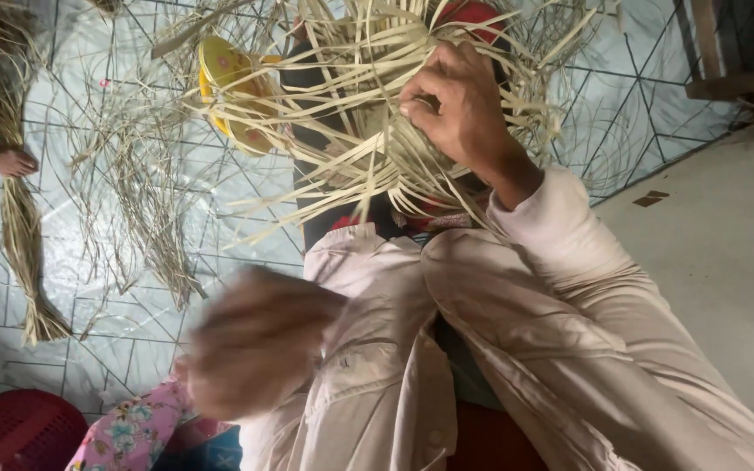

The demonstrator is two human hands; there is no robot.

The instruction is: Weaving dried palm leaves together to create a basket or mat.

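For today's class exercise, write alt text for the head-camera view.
A right hand grips a tangle of pale woven straw strips, while the blurred left hand hangs nearer the camera. Loose straw lies on a tiled floor.

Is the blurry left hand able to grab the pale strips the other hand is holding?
Probably yes. The left hand hangs blurred in front of the light shirt, apart from the woven pale strips that the right hand grips. Nothing seems to lie between them, only open space above the shirt.

Pale tiled floor [630,96], loose straw strips [137,187] (scattered), tied straw bundle [21,235]
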